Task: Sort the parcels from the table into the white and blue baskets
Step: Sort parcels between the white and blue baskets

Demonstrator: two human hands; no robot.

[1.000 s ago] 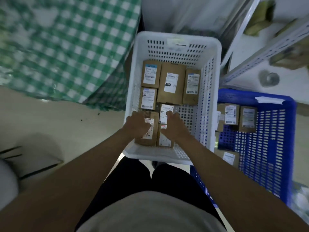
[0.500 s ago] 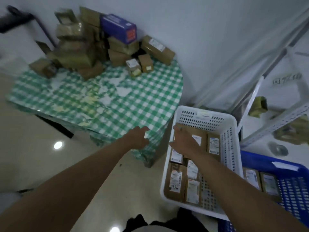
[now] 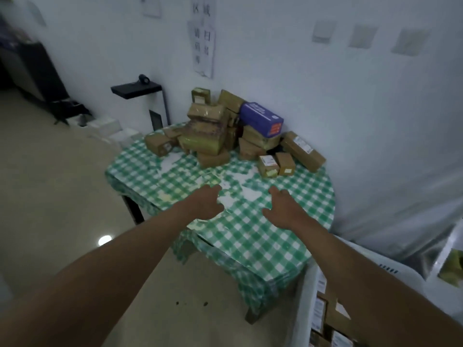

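In the head view, the left hand (image 3: 205,203) and right hand (image 3: 282,209) reach out at frame centre over the green-checked tabletop (image 3: 250,236), fingers relaxed, holding nothing. The parcels (image 3: 225,128) are piled at its far edge, upper centre. The white basket (image 3: 304,309), holding labelled boxes, sits at lower right.

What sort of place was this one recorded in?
Probably a small parcel-sorting room: taped brown cardboard parcels piled on a green-checked table, a white plastic basket of labelled boxes beside it.
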